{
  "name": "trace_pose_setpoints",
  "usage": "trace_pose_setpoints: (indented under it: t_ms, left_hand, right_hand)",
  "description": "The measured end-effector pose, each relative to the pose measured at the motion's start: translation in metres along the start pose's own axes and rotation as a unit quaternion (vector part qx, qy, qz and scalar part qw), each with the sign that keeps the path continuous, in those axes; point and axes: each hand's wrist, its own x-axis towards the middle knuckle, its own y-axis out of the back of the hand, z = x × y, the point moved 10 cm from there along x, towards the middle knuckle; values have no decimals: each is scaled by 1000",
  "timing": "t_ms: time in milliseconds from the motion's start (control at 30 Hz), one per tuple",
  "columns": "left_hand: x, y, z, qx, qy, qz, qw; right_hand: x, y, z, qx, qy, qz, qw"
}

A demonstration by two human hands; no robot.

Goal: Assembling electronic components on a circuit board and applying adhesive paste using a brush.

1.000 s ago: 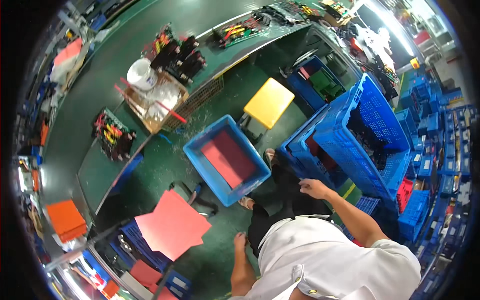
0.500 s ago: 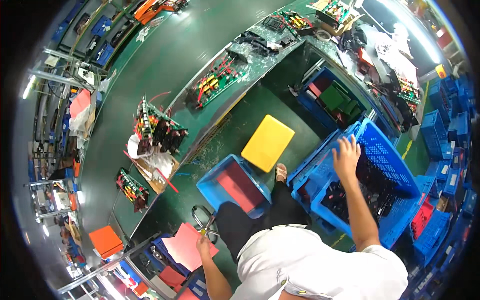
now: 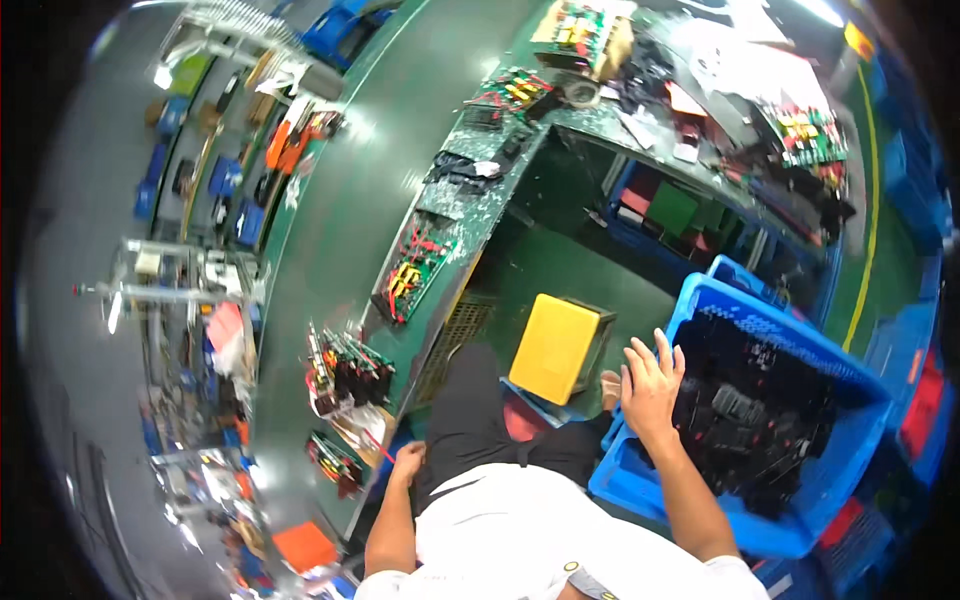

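My right hand (image 3: 652,392) is open, fingers spread and holding nothing, at the left edge of a large blue crate (image 3: 640,482). Black plastic parts (image 3: 745,410) are heaped inside that crate. Low beside my left thigh is my left hand (image 3: 407,463), close to the workbench edge. Its fingers are mostly hidden, so I cannot see whether it grips anything. In front of my legs stands a yellow-topped stool (image 3: 554,348). A reddish sheet (image 3: 522,418) shows between my knees, partly covered by my legs.
Circuit boards with red wires (image 3: 412,280) lie along the green workbench (image 3: 355,190). More boards and scraps cover its far right corner, with a roll of tape (image 3: 580,92). Under the bench sits a bin with a green piece (image 3: 672,208). An orange box (image 3: 305,547) is at lower left.
My view and body have turned, so the bench and the crate of black parts appear shifted. My left hand has left the pink sheets at lower left. My right hand remains open by the crate.
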Motion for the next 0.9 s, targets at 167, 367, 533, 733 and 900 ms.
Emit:
trace_pose_setpoints:
  t_ms: [167, 367, 533, 733, 900]
  left_hand:
    - [36, 28, 206, -50, -248, 60, 966]
    - [63, -49, 326, 53, -326, -103, 938]
    - [121, -81, 345, -16, -307, -239, 921]
    - [172, -86, 325, -127, -234, -350, 898]
    - [171, -5, 298, -153, -304, -200, 919]
  right_hand:
    - [4, -2, 3, 7, -23, -11, 1000]
    - [7, -12, -5, -102, -51, -54, 992]
    - [16, -33, -19, -209, -57, -141, 966]
    - [10, -62, -8, -409, -149, -336, 835]
    - [61, -126, 6, -282, -336, -368, 820]
